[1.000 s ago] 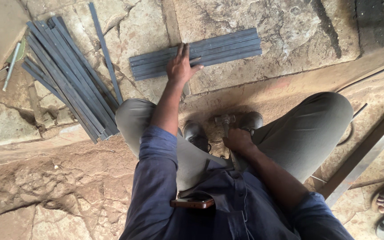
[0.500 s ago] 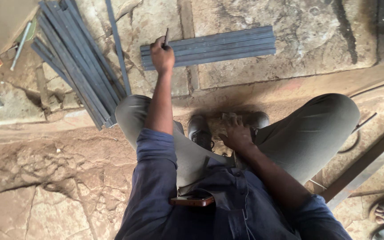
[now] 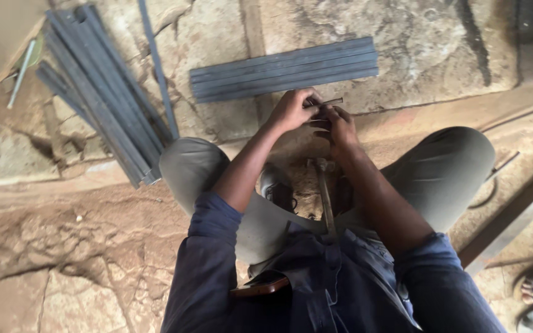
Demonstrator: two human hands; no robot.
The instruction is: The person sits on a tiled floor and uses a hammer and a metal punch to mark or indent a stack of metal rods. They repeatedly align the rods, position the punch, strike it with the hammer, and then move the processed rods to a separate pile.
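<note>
We note a hammer [image 3: 324, 197] lying between our knees. Beyond it, our left hand [image 3: 292, 110] and right hand [image 3: 338, 126] both pinch a short metal rod [image 3: 328, 102]. Farther off lie flat grey metal strips [image 3: 284, 68].

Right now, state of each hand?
Left hand: closed on a thin metal rod.
Right hand: fingers curled at the same rod; grip cannot be told.
</note>
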